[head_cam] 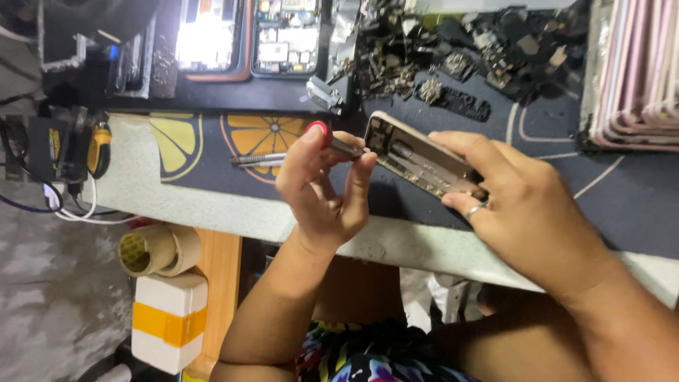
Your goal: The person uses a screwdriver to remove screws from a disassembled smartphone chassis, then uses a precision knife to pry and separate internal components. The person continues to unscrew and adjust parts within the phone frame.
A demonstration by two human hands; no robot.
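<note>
My left hand (322,187) grips a small screwdriver (327,136) with a red cap, its metal tip pointing right into the end of a phone frame. The gold-coloured phone frame (421,163), opened and showing its inside, is held tilted over the table edge by my right hand (527,212), which wears a ring. Both hands hover just above the dark work mat (622,198).
Another screwdriver shaft (256,160) lies on the mat with orange and lemon slice prints. At the back sit two opened phones (247,35), a heap of small dark parts (453,56) and a stack of pink phone shells (636,71). Tape rolls (155,251) hang below the table edge at left.
</note>
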